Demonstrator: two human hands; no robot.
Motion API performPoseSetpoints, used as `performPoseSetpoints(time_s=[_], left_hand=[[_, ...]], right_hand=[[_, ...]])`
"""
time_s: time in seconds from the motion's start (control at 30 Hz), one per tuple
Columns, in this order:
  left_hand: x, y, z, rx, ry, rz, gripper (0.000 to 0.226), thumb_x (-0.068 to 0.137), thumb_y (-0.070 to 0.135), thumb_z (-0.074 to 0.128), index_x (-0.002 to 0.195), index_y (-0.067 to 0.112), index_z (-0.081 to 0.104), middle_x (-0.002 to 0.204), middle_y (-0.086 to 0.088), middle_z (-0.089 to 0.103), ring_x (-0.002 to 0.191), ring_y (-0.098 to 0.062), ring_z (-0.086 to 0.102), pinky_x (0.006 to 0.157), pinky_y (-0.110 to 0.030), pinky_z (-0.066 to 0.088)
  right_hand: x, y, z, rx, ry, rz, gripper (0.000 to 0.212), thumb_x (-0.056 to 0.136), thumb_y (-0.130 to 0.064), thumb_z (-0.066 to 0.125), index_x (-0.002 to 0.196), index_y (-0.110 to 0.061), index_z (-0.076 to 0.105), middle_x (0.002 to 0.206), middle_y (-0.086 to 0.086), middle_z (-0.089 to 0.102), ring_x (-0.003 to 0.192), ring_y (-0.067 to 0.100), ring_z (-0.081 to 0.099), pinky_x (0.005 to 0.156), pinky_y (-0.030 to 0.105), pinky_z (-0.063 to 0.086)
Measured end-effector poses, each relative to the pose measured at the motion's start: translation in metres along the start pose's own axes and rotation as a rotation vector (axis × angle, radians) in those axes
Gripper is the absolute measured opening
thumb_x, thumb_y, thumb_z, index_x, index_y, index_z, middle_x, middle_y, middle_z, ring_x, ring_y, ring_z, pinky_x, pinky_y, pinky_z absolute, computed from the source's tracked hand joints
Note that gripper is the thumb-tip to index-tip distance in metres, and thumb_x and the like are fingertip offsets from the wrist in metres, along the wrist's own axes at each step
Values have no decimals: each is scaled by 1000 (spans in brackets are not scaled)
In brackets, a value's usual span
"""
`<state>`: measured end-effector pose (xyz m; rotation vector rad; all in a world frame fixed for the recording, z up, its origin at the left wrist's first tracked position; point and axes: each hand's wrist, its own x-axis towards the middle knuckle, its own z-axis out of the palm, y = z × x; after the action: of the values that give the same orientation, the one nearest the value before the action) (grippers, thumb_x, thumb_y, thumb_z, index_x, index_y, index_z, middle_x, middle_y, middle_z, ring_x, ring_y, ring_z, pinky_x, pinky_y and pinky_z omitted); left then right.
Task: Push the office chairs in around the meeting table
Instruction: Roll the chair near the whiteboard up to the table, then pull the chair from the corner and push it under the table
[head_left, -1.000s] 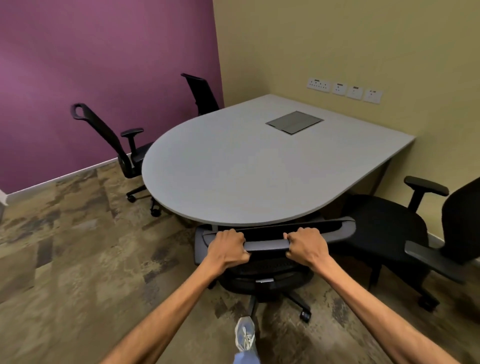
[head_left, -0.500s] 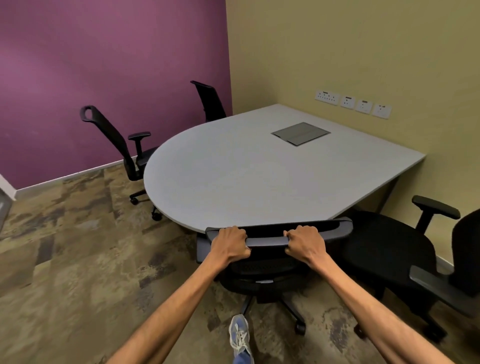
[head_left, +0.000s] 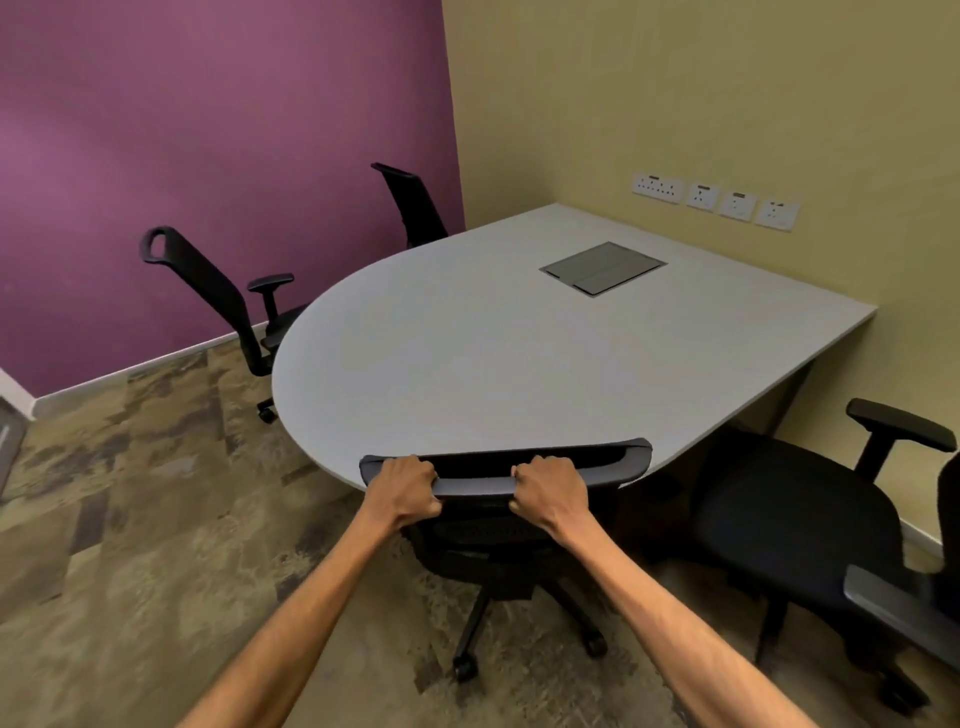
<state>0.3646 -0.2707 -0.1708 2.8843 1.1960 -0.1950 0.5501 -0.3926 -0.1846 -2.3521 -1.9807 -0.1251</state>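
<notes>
While both bare forearms reach forward from the near edge, the left hand (head_left: 402, 491) and the right hand (head_left: 550, 491) each curl a closed grip over the top rail of the black mesh-backed office chair (head_left: 506, 470), fingers wrapped over the rail and knuckles up. That chair's backrest stands right at the near rounded edge of the pale grey rounded tabletop (head_left: 493, 353), its seat tucked beneath and its castors on the mottled brown carpet (head_left: 130, 545). To the right, a black padded office chair with armrests (head_left: 795, 514) sits turned out from the tabletop's right side. Set into the tabletop farther back is a grey rectangular cable hatch (head_left: 602, 267). On the far left, a black chair with a looped headrest (head_left: 208, 286) stands angled near the curved edge, and another black chair back (head_left: 413, 205) rises beyond the tabletop against the purple wall (head_left: 208, 130). White wall sockets (head_left: 717, 200) line the yellow wall (head_left: 675, 78).
</notes>
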Motion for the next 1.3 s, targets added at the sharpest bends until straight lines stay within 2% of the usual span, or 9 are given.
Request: performPoseSetpoints(time_s=[0.17, 0.33, 0.4, 0.5, 0.67, 0.83, 0.97, 1.1, 1.3], left_hand=[[6, 3, 6, -27, 22, 16, 22, 62, 35, 44, 68, 14, 51, 70, -9, 59, 73, -32, 61, 62, -32, 37], [3, -1, 12, -46, 75, 27, 23, 60, 37, 43, 62, 14, 49, 59, -1, 48, 63, -29, 57, 59, -33, 40], [2, -5, 19, -77, 126, 27, 28, 57, 37, 45, 62, 13, 57, 53, 1, 49, 55, -26, 55, 55, -33, 45], [-6, 4, 24, -147, 280, 54, 32, 60, 48, 53, 70, 18, 54, 52, 3, 56, 49, -23, 58, 47, -31, 46], [-14, 71, 14, -262, 459, 191, 66, 68, 72, 60, 107, 20, 54, 75, 6, 63, 67, -17, 63, 52, -28, 46], [15, 142, -15, -401, 541, 347, 80, 77, 74, 50, 132, 17, 44, 133, -6, 50, 118, -26, 54, 76, -42, 56], [38, 205, -32, -416, 573, 470, 86, 82, 75, 41, 142, 15, 37, 152, -11, 35, 146, -29, 23, 117, -56, 23], [46, 268, -34, -418, 576, 559, 91, 84, 78, 32, 150, 16, 28, 160, -9, 23, 151, -23, 8, 121, -55, 7], [36, 366, -32, -425, 517, 680, 93, 86, 79, 29, 154, 17, 20, 163, -8, 11, 152, -22, 0, 121, -53, 8]], right_hand=[[-1, 8, 0, 0, 1, 20, 26, 87, -24, 48, 84, -13, 71, 58, 1, 55, 53, 21, 50, 52, 29, 28], [-6, 2, -3, 26, -2, 33, 23, 89, -26, 51, 87, -17, 72, 49, -4, 42, 44, 13, 36, 50, 28, 27], [-9, 3, -4, 63, -1, 27, 24, 87, -27, 54, 99, -19, 72, 58, 0, 56, 52, 17, 48, 56, 29, 34], [-17, 7, -1, 159, 36, -3, 18, 81, -32, 54, 86, -16, 61, 65, 0, 58, 60, 19, 52, 69, 32, 39], [-52, 48, 3, 127, 253, -9, 61, 84, -75, 38, 112, -24, 52, 112, 0, 54, 107, 18, 47, 103, 49, 25], [-108, 122, -29, 100, 400, 270, 56, 89, -67, 39, 124, -24, 49, 126, 2, 54, 122, 18, 45, 109, 50, 21], [-165, 182, -52, -27, 470, 548, 54, 93, -62, 36, 128, -23, 49, 128, 1, 54, 122, 17, 45, 107, 45, 23], [-230, 222, -71, -138, 534, 791, 50, 94, -57, 35, 127, -22, 49, 125, -2, 52, 118, 17, 46, 106, 45, 26], [-326, 267, -87, -230, 592, 1022, 50, 94, -55, 38, 128, -20, 49, 126, 1, 52, 118, 19, 48, 104, 46, 28]])
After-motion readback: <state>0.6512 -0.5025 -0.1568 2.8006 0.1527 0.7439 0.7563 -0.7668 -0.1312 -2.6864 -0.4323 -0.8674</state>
